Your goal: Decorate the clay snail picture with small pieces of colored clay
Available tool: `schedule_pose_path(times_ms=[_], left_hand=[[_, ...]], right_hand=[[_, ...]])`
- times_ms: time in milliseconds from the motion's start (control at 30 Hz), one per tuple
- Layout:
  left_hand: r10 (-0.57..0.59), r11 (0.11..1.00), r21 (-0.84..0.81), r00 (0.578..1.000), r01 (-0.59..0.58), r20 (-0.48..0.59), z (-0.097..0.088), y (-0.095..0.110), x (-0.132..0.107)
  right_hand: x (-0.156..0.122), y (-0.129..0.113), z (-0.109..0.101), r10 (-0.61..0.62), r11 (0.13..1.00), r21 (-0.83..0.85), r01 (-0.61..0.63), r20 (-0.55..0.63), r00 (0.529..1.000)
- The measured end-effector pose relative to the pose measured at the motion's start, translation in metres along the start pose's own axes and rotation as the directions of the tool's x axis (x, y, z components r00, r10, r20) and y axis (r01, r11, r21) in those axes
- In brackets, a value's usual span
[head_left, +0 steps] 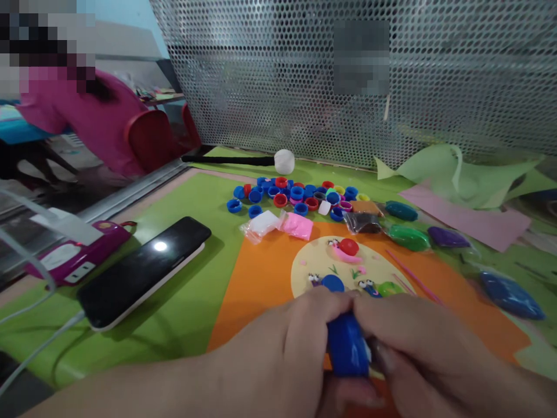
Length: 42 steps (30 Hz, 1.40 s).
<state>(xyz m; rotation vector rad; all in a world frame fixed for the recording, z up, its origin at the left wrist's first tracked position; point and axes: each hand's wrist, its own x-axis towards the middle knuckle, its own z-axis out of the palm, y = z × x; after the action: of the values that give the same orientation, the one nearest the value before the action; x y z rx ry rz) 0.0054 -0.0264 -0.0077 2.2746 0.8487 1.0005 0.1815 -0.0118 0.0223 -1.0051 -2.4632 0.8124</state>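
Both my left hand (300, 342) and my right hand (413, 331) close around a glossy blue clay packet (349, 347) at the lower middle. Their fingertips meet over its top, and parts of the fingers are hidden. Just beyond lies a round cream card (311, 261) on an orange sheet (252, 278). Small snail figures decorate the card, with a red bottle cap (348, 247), a blue cap (333, 283) and a green cap (389, 288) as shells. My hands cover the card's near part.
Loose bottle caps (280, 200) lie behind the card, with white (263, 222) and pink clay packets (297, 226) before them. Several more packets, including a green one (409, 237), lie right. A phone (145, 270) and purple power strip (78, 255) sit left. A perforated metal panel (270, 75) stands behind.
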Motion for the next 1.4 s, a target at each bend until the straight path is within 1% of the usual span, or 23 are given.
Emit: schedule_pose_path(times_ms=[67,100,200,267,300,367,433,467,533,633,700,800,933,1033,1100,1133,1167,1300,1333,1400], left_hand=[[-0.033,0.999,0.022,0.999,0.032,0.044,-0.002,0.001,0.000],[-0.045,0.998,0.037,0.998,0.043,0.044,-0.002,0.000,0.000],[-0.043,0.996,0.073,0.999,0.044,-0.022,0.003,-0.006,-0.004],[-0.039,0.997,0.069,0.999,0.040,-0.023,0.006,-0.009,-0.007],[-0.042,0.997,0.063,0.999,0.042,-0.010,0.007,-0.010,-0.007],[-0.044,0.999,0.033,0.998,0.043,0.039,0.006,-0.009,-0.007],[-0.071,0.997,0.028,0.993,0.069,0.098,0.004,-0.007,-0.005],[-0.096,0.995,0.035,0.988,0.092,0.123,0.003,-0.005,-0.004],[-0.151,0.988,0.047,0.973,0.145,0.175,0.001,-0.003,-0.002],[-0.185,0.983,0.033,0.961,0.182,0.203,0.000,0.000,-0.001],[-0.199,0.980,0.028,0.951,0.198,0.237,0.000,0.000,-0.002],[-0.263,0.963,0.019,0.919,0.270,0.293,-0.001,0.001,-0.002],[-0.331,0.938,0.014,0.887,0.345,0.323,-0.007,0.007,0.004],[-0.388,0.914,0.029,0.850,0.405,0.357,-0.010,0.011,0.008],[-0.417,0.899,0.032,0.828,0.438,0.376,-0.011,0.011,0.010],[-0.424,0.893,0.029,0.818,0.450,0.388,-0.010,0.011,0.009],[-0.423,0.892,0.025,0.817,0.451,0.392,-0.010,0.010,0.009],[-0.424,0.894,0.027,0.825,0.447,0.373,-0.008,0.008,0.007],[-0.427,0.894,0.043,0.819,0.446,0.382,-0.007,0.008,0.007],[-0.456,0.878,0.065,0.788,0.474,0.415,-0.006,0.008,0.009]], right_hand=[[-0.002,-0.004,-0.006,0.025,0.999,0.026,-0.025,0.004,1.000],[-0.002,-0.006,-0.008,0.039,0.999,0.029,-0.039,0.008,0.999],[-0.002,-0.010,-0.013,0.062,0.998,0.010,-0.063,0.046,0.997],[-0.002,-0.010,-0.011,0.068,0.997,0.020,-0.069,0.063,0.996],[-0.003,-0.009,-0.009,0.073,0.996,0.038,-0.075,0.061,0.995],[-0.007,-0.005,-0.003,0.075,0.994,0.085,-0.075,0.011,0.997],[-0.010,-0.001,0.004,0.069,0.991,0.115,-0.063,-0.053,0.996],[-0.011,0.001,0.007,0.068,0.991,0.123,-0.060,-0.063,0.996],[-0.011,0.002,0.010,0.069,0.989,0.133,-0.065,-0.026,0.997],[-0.007,0.002,0.009,0.068,0.986,0.150,-0.073,0.034,0.997],[-0.005,0.002,0.006,0.047,0.985,0.162,-0.056,0.056,0.997],[-0.006,0.002,0.000,0.002,0.990,0.142,-0.015,0.091,0.996],[-0.008,0.003,-0.004,0.005,1.000,0.023,-0.007,0.077,0.997],[-0.007,0.004,-0.002,-0.017,0.997,-0.073,0.020,0.044,0.999],[-0.006,0.004,-0.001,-0.021,0.994,-0.109,0.025,0.034,0.999],[-0.006,0.004,-0.001,-0.015,0.993,-0.113,0.020,0.041,0.999],[-0.007,0.004,-0.001,-0.007,0.994,-0.104,0.013,0.054,0.999],[-0.010,0.005,-0.004,0.010,0.999,-0.032,-0.007,0.087,0.996],[-0.010,0.006,-0.003,0.006,0.999,-0.038,-0.002,0.089,0.996],[-0.008,0.009,0.000,-0.032,0.995,-0.094,0.040,0.087,0.996]])
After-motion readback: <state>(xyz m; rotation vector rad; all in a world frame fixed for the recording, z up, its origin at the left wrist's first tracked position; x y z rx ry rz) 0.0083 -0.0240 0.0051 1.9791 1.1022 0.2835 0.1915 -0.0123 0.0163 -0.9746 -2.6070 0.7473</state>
